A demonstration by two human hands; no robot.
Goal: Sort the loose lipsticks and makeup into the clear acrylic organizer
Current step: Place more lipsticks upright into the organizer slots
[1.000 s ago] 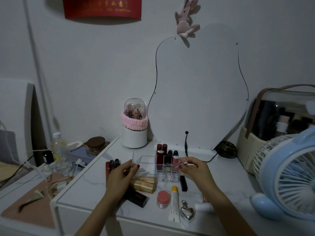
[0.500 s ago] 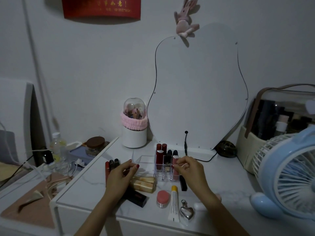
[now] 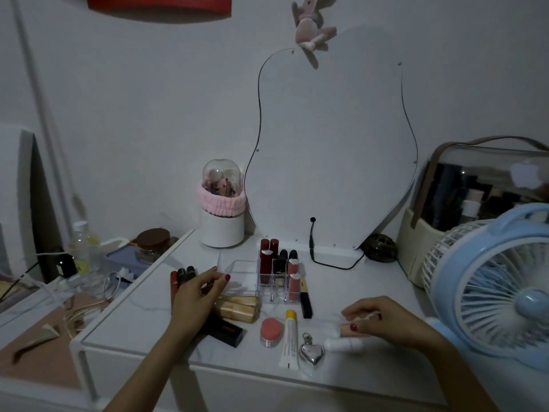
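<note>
left grip: on the counter, fingers curled, fingertips touching the near-left corner of the clear acrylic organizer; looks like it pinches the wall, can't tell how firmly
right grip: low over the counter, fingers curled round a small pale pink tube; thumb on top of it, red nail visible
organizer: just right of the left grip, well left and beyond the right grip; left section holds nothing I can see, right slots filled
in slots: dark red lipsticks at back, black-capped ones beside them, a pink one in front
gold lipsticks: lying flat, just right of the left grip, touching the organizer's near side
black box: partly under the left wrist
red and black tubes: lying behind the left grip, partly hidden by it
pink jar: between the two grips, nearer the left
yellow-capped tube: just right of the jar, lying lengthwise
black lipstick: lying beside the organizer's right edge
heart keychain: left of and nearer than the right grip
white capsule-shaped item: just below the right grip's thumb
blue fan: right of the right grip
mirror: behind the organizer
</note>
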